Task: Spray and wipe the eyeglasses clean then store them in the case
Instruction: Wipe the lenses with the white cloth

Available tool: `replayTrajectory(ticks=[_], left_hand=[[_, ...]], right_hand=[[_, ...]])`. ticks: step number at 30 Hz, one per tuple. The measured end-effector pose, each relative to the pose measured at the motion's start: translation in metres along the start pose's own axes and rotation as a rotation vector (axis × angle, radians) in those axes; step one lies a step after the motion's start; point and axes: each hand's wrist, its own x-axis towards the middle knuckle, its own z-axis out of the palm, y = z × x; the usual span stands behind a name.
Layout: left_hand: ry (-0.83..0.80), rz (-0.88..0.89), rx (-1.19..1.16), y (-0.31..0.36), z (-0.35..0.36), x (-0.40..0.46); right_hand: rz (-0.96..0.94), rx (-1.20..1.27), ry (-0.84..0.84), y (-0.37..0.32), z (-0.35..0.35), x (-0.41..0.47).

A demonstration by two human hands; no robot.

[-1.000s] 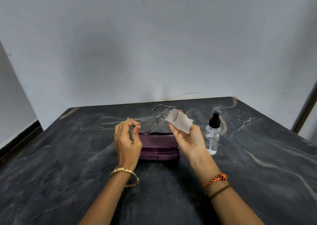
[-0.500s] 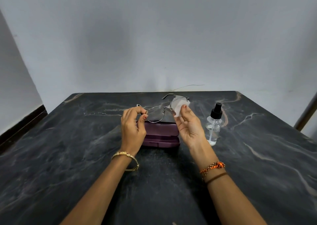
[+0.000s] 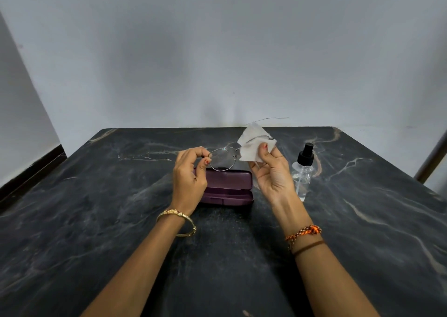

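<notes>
Wiping step in hand. Left hand (image 3: 188,179) pinches the outer rim of the eyeglasses (image 3: 223,158) at the left lens, thumb and forefinger closed on the wire; the frame is held up just above the closed maroon case (image 3: 227,187), not resting on it. Right hand (image 3: 272,171) is closed on a white cloth (image 3: 251,147) folded over the other lens, thumb on the near face, fingers behind it. Spray bottle (image 3: 303,169) stands upright just right of that hand, on the dark marble table (image 3: 96,220). To do this well, I judge: keep the cloth sandwiching the lens from both sides, rub in small circles with light pressure, and let the left hand brace near the hinge — thin wire like this likely bends if twisted. Keep bare fingertips off the glass. The case is not yet opened — it will want a free hand.
</notes>
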Motion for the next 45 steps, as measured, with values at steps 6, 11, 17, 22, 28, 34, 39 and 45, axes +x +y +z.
replayTrajectory(ticks=[6, 11, 17, 22, 28, 34, 39, 45], left_hand=[[-0.075, 0.124, 0.063, 0.002, 0.002, -0.002], [-0.063, 0.081, 0.054, 0.003, 0.002, -0.002], [-0.004, 0.026, 0.038, 0.001, -0.003, 0.002], [-0.003, -0.018, 0.013, 0.002, -0.005, 0.005], [-0.114, 0.106, 0.048, 0.016, 0.003, -0.001], [-0.045, 0.133, 0.034, 0.016, 0.001, 0.0], [0.068, -0.003, -0.047, 0.008, -0.009, 0.008], [0.038, -0.059, -0.056, 0.005, -0.013, 0.01]], right_hand=[[-0.048, 0.035, 0.137, 0.0, 0.0, -0.001], [-0.035, -0.008, 0.099, 0.0, -0.001, -0.001], [0.006, -0.054, -0.019, 0.004, -0.003, -0.001], [-0.052, -0.12, -0.046, 0.0, -0.001, -0.001], [-0.049, 0.036, 0.154, -0.006, -0.008, 0.003], [0.0, 0.05, 0.041, 0.0, -0.007, 0.001], [0.023, -0.093, -0.107, 0.006, -0.003, 0.001], [-0.061, -0.185, -0.102, 0.002, -0.002, 0.0]])
